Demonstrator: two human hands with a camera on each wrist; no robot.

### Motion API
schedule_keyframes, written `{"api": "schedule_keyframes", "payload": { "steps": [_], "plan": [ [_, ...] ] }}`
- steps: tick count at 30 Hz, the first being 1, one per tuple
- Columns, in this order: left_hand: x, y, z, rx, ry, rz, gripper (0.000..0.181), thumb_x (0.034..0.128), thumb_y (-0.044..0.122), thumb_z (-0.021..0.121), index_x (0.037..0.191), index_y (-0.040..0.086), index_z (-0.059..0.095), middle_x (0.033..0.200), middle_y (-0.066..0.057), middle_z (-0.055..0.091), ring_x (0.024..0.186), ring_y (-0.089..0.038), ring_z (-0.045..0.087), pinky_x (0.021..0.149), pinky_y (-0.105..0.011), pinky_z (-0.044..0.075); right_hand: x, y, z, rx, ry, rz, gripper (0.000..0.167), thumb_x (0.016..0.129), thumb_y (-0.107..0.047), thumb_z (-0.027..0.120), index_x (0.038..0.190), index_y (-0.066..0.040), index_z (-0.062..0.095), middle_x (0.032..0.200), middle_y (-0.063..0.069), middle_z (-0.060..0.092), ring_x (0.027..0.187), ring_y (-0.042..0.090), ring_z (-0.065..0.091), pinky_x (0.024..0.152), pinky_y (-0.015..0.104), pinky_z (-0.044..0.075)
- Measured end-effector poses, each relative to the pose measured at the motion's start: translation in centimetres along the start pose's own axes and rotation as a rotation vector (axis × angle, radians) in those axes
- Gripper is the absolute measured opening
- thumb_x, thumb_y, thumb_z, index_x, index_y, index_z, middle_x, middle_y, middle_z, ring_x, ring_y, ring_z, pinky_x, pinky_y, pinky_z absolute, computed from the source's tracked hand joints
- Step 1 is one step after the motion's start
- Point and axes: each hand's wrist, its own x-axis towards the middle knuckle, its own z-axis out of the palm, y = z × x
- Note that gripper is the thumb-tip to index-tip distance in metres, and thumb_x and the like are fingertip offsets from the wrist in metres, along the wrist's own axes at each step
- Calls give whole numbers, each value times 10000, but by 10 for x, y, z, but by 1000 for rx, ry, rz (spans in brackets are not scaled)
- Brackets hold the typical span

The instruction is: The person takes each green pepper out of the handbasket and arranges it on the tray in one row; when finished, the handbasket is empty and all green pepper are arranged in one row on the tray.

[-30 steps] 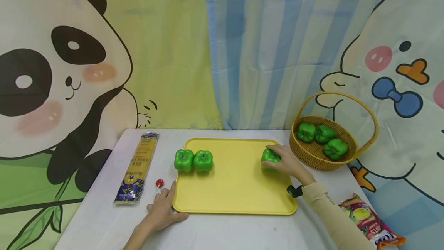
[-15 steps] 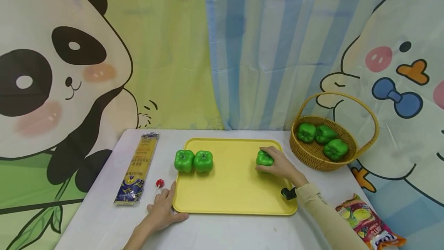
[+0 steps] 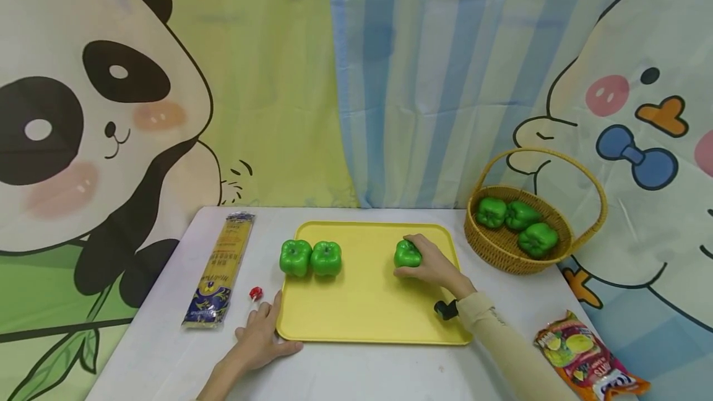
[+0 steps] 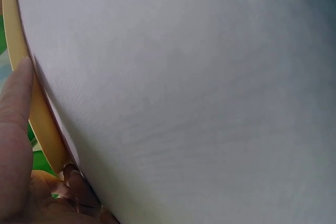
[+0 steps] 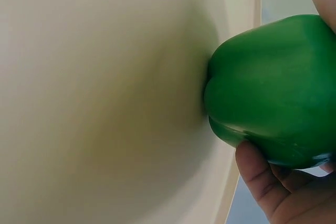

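My right hand (image 3: pixel 437 267) grips a green bell pepper (image 3: pixel 406 254) over the right half of the yellow tray (image 3: pixel 367 308). In the right wrist view that pepper (image 5: pixel 275 87) sits between thumb and fingers, very near or on the tray's surface; I cannot tell which. At the tray's near left corner my left hand (image 3: pixel 257 340) rests with thumb and fingers spread, touching the rim. The left wrist view has a finger lying along the tray's edge (image 4: pixel 44 124). Two more green bell peppers (image 3: pixel 295 258) (image 3: pixel 326 258) stand side by side at the tray's left end.
A wicker basket (image 3: pixel 504 258) with a tall handle holds 3 green peppers (image 3: pixel 522 215) at the back right. On the left lie a spaghetti packet (image 3: pixel 220 271) and a red-wrapped lollipop (image 3: pixel 255 293). A snack bag (image 3: pixel 590 354) lies by the right edge.
My right hand has moved left across the tray, carrying the bell pepper away from the basket side. The left hand has stayed at the tray's corner.
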Motion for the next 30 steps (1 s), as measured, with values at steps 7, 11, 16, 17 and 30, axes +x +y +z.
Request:
{"api": "schedule_keyframes", "payload": {
  "steps": [7,11,16,17,30],
  "plan": [
    [0,-1,0,5,3,-1,1341,623,744,795,1617,105,162,1444,-187,445,1226,-345,432,896,-623,375,8,-16,14,28,-25,4,908,763,-553,825,1453,-89,459,1304,70,557,1073,232,579,874,437,505],
    [-1,-1,-1,8,6,13,1335,628,726,804,1615,93,166,1413,-187,458,1181,-331,439,866,-605,382,10,-22,20,37,-25,-11,896,769,-549,821,1447,-86,463,1288,62,565,1064,218,581,865,430,507],
    [-3,0,-3,15,10,25,1331,639,721,802,1616,90,156,1487,-220,417,1227,-365,435,859,-607,381,14,-28,25,57,-32,-15,906,760,-554,828,1452,-96,466,1294,45,560,1066,214,576,883,435,501],
    [-3,0,-3,17,12,27,1331,640,724,800,1616,88,156,1497,-227,409,1236,-374,434,858,-611,381,15,-28,26,59,-36,-16,909,760,-555,827,1455,-98,463,1297,44,558,1068,216,574,887,436,499],
    [-5,0,-3,7,24,45,1307,651,703,806,1617,100,164,1370,-165,469,1121,-292,441,824,-558,383,27,-44,39,46,-54,-46,931,750,-586,821,1465,-108,462,1303,28,558,1081,200,568,887,420,503]
  ]
}}
